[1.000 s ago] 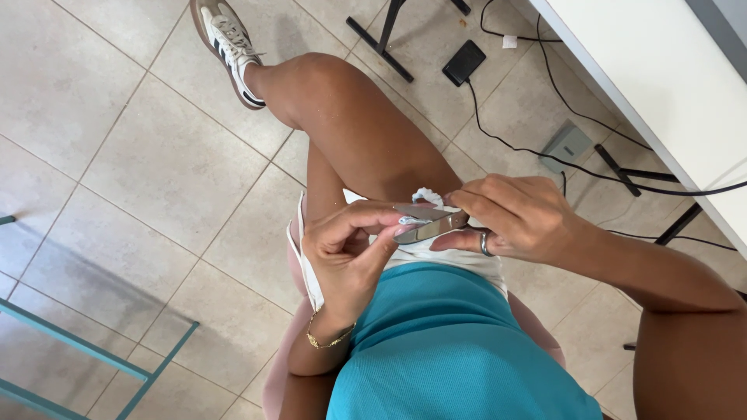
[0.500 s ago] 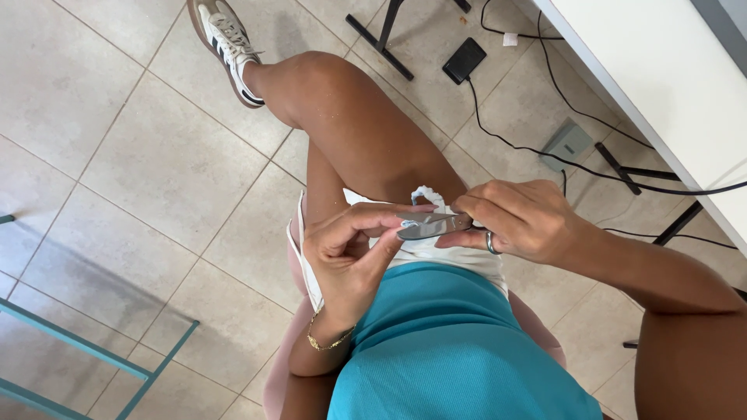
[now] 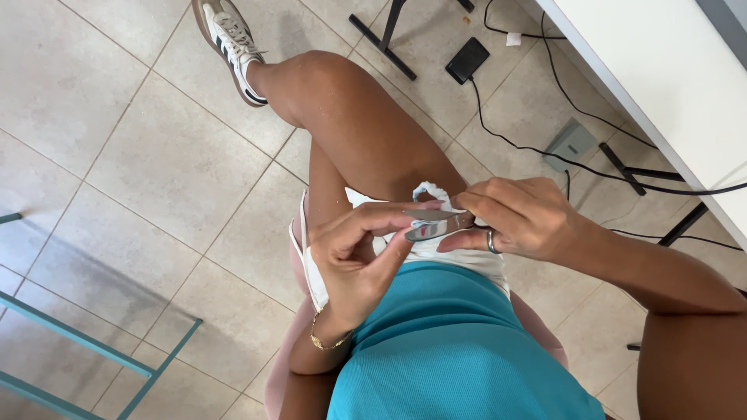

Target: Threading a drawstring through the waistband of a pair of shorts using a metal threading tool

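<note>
A small slim grey object (image 3: pixel 433 226) with a bit of red and teal on it is held over my lap, between both hands. My left hand (image 3: pixel 356 260) pinches its near end with thumb and outstretched forefinger. A gold bracelet hangs at that wrist. My right hand (image 3: pixel 520 218), with a ring on one finger, grips the object's far end. A white ruffled bit of fabric (image 3: pixel 429 190) shows just behind the fingers. I cannot tell what the object is.
I sit with one leg crossed, a white sneaker (image 3: pixel 229 43) out over the tiled floor (image 3: pixel 156 163). A white desk (image 3: pixel 661 78) runs along the right. Black cables (image 3: pixel 529 144), a black adapter (image 3: pixel 467 60) and a grey floor box (image 3: pixel 570 144) lie beneath it. A teal metal frame (image 3: pixel 78 342) stands at lower left.
Both hands stay on the grey object over my lap. My left forefinger has stretched further along it, and the hands have shifted slightly.
</note>
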